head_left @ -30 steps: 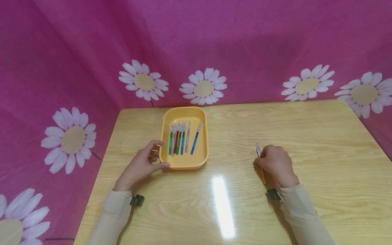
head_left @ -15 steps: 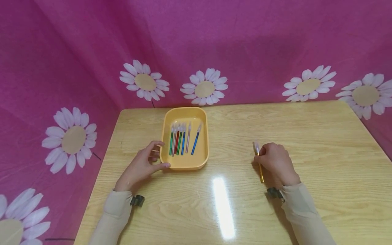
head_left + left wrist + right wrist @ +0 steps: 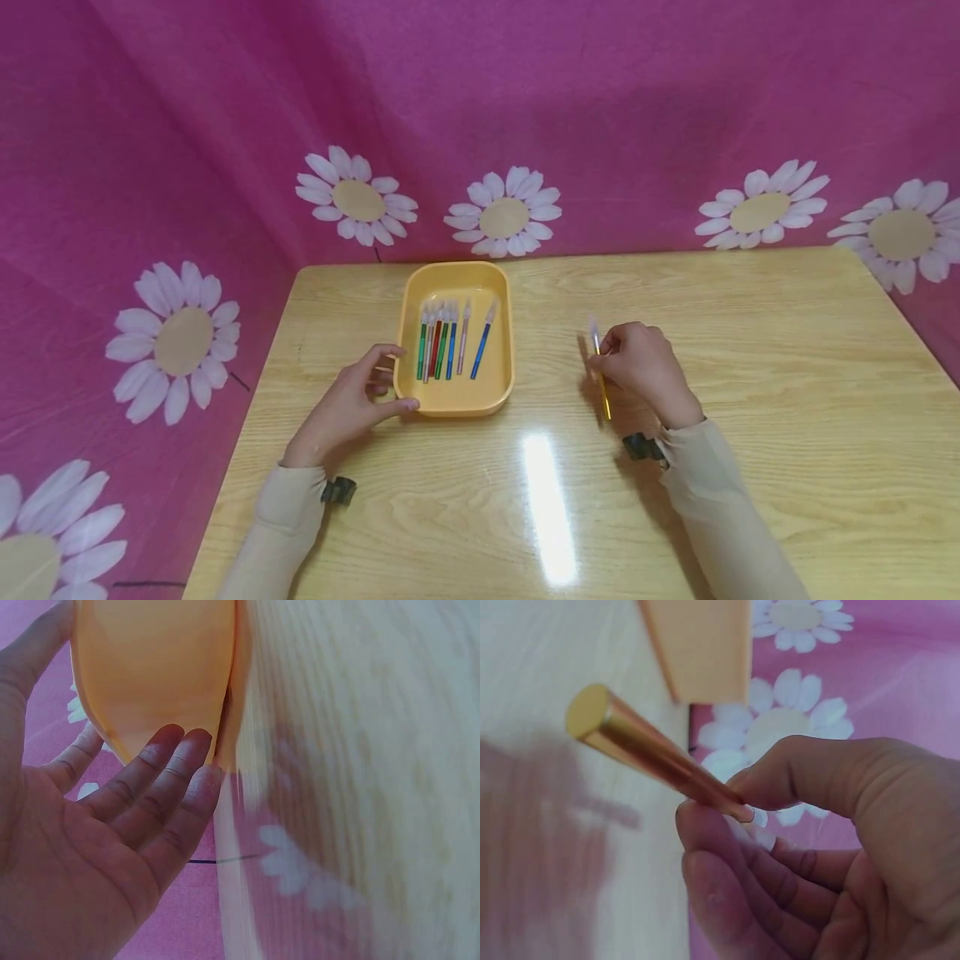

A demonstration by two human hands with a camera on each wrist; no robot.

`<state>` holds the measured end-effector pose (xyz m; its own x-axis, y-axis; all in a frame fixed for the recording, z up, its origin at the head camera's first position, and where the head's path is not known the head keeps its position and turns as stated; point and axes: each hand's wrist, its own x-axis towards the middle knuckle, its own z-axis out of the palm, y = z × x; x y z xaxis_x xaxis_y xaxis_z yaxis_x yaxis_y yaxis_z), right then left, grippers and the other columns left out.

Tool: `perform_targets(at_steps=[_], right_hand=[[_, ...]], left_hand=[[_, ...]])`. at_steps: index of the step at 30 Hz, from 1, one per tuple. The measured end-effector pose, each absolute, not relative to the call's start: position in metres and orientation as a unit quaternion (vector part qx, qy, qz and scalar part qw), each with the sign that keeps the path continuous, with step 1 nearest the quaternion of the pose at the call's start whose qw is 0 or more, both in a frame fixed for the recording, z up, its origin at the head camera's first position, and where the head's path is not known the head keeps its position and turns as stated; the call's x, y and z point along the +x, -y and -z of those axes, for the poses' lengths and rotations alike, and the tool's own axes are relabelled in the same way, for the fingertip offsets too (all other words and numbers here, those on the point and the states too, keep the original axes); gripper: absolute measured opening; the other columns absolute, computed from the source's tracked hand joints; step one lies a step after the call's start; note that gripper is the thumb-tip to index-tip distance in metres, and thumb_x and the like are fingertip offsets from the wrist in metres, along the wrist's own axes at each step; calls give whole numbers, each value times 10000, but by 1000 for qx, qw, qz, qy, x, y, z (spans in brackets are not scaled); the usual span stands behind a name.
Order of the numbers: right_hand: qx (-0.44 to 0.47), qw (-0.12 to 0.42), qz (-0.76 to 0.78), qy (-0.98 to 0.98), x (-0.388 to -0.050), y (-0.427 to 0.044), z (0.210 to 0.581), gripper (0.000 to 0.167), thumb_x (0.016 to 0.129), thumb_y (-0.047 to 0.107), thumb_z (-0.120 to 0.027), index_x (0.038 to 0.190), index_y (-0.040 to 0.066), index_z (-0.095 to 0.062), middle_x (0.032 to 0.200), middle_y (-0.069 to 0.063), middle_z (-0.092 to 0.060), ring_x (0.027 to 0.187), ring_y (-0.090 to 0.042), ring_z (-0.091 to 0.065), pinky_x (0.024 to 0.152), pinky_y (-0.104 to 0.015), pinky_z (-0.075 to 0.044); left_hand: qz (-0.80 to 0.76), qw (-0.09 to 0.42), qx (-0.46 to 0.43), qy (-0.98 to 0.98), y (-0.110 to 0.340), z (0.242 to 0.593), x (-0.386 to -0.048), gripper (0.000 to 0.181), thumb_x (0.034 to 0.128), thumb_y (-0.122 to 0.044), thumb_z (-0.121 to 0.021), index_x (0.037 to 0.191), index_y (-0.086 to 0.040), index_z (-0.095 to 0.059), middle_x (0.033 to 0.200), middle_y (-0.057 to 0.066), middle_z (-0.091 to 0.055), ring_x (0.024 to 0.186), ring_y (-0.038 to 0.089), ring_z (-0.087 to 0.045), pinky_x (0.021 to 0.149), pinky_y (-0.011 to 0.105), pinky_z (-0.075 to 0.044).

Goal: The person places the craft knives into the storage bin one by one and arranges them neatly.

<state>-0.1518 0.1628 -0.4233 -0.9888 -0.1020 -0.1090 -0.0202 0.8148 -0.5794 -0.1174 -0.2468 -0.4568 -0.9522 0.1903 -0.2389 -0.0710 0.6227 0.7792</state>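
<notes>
In the head view, my right hand [image 3: 641, 367] pinches a craft knife [image 3: 603, 385] with a gold handle and a clear pointed cap. It is held above the table, right of a yellow tray [image 3: 501, 392]. The right wrist view shows the flat end of the gold handle [image 3: 649, 750], gripped between thumb and fingers. My left hand [image 3: 352, 408] rests against the tray's left side, its thumb at the near corner and a finger on the rim. In the left wrist view, its fairly straight fingers [image 3: 161, 787] touch the tray's outer wall [image 3: 157, 667].
Several capped craft knives [image 3: 441, 350] in green, pink, red and blue lie side by side in the tray, with a blue one [image 3: 481, 350] apart at the right. A wooden table [image 3: 465, 517] holds everything. A pink flowered cloth [image 3: 622, 125] hangs behind.
My right hand has lifted the gold craft knife off the table and moved it left and away from me, toward the tray. My left hand stays at the tray.
</notes>
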Motion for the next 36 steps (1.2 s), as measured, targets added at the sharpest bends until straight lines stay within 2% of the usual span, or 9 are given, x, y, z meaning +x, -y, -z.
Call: perform_targets(at_steps=[11, 18, 26, 29, 33, 36], right_hand=[[-65, 51, 334, -939, -176, -121, 403, 135, 855, 170, -734, 783, 58, -715, 695, -32, -700, 577, -148, -602, 617, -280, -447], [-51, 89, 379, -920, -189, -88, 387, 129, 885, 166, -730, 813, 60, -714, 686, -59, -728, 604, -196, -728, 561, -245, -537], [-61, 86, 418, -902, -207, -50, 375, 181, 897, 148, -738, 745, 65, -684, 637, -51, -702, 528, -121, -657, 542, -240, -548], [-68, 81, 417, -903, -213, -35, 374, 234, 896, 156, -746, 688, 81, -670, 601, -36, -683, 526, -130, -650, 610, -255, -548], [-78, 64, 410, -906, -219, -17, 376, 286, 890, 169, -758, 637, 80, -660, 563, -22, -654, 519, -162, -648, 638, -301, -538], [-63, 60, 404, -911, -223, -6, 380, 292, 884, 183, -769, 634, 76, -663, 575, -18, -663, 518, -150, -660, 603, -291, -554]], left_hand=[[-424, 153, 26, -892, 246, 456, -116, 750, 839, -420, -878, 1449, -291, -461, 1330, 61, -626, 1202, 283, -621, 1066, 516, -545], [-425, 155, 23, -891, 246, 455, -116, 754, 841, -424, -876, 1454, -293, -456, 1356, 51, -610, 1214, 284, -609, 1081, 515, -534], [-419, 159, 18, -894, 245, 453, -118, 762, 837, -438, -874, 1457, -301, -452, 1388, 55, -600, 1252, 293, -606, 1111, 526, -519], [-419, 156, 25, -894, 246, 453, -118, 758, 843, -427, -873, 1458, -287, -454, 1393, 55, -604, 1245, 290, -617, 1107, 525, -524], [-421, 150, 39, -894, 246, 452, -118, 751, 850, -404, -872, 1460, -260, -458, 1390, 64, -616, 1225, 286, -634, 1094, 522, -535], [-423, 148, 45, -893, 246, 452, -118, 749, 849, -400, -873, 1458, -258, -460, 1380, 65, -623, 1216, 284, -638, 1085, 520, -540]])
